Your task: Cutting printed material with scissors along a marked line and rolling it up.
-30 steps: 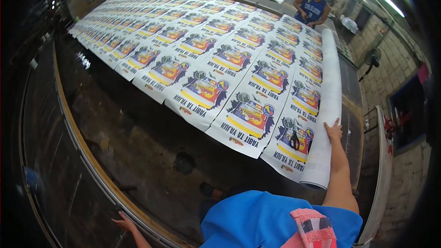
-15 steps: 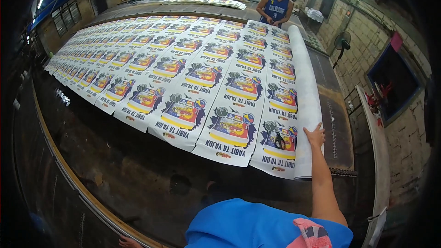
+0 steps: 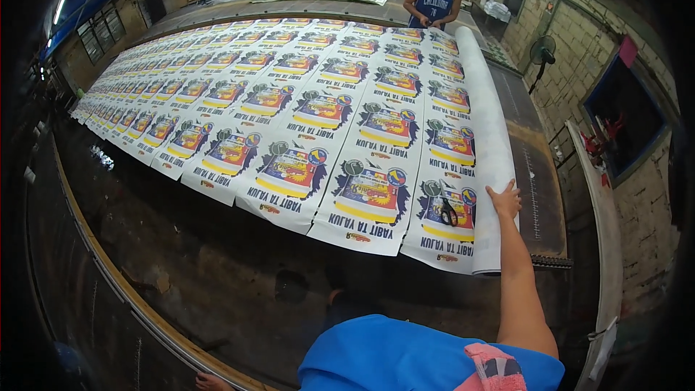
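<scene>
My right hand (image 3: 504,199) rests on the near part of a long white roll of material (image 3: 488,145), fingers spread over its side, thumb toward the top. Left of the roll, printed white sheets (image 3: 286,195) with repeated colourful designs cover the long table, side by side. On the nearest sheet beside the roll lies a pair of black-handled scissors (image 3: 449,211). Down at the lower left edge, my left hand (image 3: 212,382) shows only in part, fingers extended by the rim of another bench; it appears to hold nothing.
At the table's far end a co-worker (image 3: 434,1) in a blue sleeveless top has both hands by the roll's far end. A dark bench with a light rail (image 3: 137,311) runs along the left. Right stand a fan (image 3: 541,51) and a block wall (image 3: 615,43).
The view has shifted slightly, so the table and roll sit a little further right. My right hand stays on the roll. The co-worker has raised their head a little.
</scene>
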A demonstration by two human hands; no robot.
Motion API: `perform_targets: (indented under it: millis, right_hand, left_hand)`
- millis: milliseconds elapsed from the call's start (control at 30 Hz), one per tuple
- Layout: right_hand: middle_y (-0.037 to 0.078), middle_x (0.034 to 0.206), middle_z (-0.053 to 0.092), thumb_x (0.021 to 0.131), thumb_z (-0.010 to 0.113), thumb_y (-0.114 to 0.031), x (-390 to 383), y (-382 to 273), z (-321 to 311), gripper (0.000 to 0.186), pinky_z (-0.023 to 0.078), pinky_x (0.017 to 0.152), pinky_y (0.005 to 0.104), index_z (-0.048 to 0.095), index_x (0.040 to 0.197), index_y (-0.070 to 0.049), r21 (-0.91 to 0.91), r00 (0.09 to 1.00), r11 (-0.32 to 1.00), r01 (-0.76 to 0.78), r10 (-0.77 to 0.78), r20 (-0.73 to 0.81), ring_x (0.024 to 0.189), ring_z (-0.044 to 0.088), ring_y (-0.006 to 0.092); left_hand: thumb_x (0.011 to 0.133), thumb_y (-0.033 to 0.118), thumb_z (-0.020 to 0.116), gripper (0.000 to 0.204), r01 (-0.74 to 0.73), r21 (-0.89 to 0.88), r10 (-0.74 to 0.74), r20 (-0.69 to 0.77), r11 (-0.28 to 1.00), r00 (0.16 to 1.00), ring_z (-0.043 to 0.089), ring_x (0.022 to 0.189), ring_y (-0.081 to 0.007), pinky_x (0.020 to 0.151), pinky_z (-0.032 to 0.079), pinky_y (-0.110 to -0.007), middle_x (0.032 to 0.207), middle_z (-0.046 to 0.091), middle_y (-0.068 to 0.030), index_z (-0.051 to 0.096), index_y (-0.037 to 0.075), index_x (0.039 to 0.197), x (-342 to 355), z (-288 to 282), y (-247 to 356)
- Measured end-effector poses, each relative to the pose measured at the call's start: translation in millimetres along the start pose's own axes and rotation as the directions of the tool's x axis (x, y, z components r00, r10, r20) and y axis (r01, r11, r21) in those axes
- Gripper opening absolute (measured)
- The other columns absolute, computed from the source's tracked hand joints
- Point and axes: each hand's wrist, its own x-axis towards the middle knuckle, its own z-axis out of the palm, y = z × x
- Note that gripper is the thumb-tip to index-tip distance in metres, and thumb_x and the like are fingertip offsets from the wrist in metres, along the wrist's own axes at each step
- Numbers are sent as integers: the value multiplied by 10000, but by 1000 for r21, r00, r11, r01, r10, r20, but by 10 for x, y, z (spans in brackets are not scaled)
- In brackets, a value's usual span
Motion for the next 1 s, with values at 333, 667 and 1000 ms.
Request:
perform_targets:
  millis: [333, 667, 1000]
  right_hand:
    - [222, 1462, 426, 720, 627, -783, 10, 19, -5, 1115, 440, 989, 565, 231, 1569, -178, -47, 1000, 999, -22, 22, -1, 1251, 521, 424]
    - [229, 1459, 423, 709, 661, -761, -8, 21, -38, 1121, 423, 990, 609, 246, 1557, -156, -10, 1000, 1000, -24, 24, 3, 1265, 503, 429]
    - [247, 1462, 417, 712, 665, -757, 25, 32, 22, 1119, 423, 1001, 593, 248, 1556, -150, 1, 1000, 1000, -11, 11, 6, 1281, 492, 432]
  left_hand:
    - [1046, 525, 286, 541, -4, -7, 4, 25, 1000, 1000, 454, 1335, -302, 1103, 309, -582, 1397, 535, -58, 545, 161, 1351, -154, -17, 113]
    - [1007, 624, 274, 642, 165, -158, -158, 55, 974, 986, 294, 1450, -327, 1118, 134, -721, 1560, 370, -40, 464, 208, 1458, -10, 209, 57]
    - [1003, 622, 289, 643, 182, -163, -172, 72, 970, 982, 294, 1456, -304, 1124, 124, -715, 1558, 378, -40, 474, 201, 1452, -76, 45, 43]
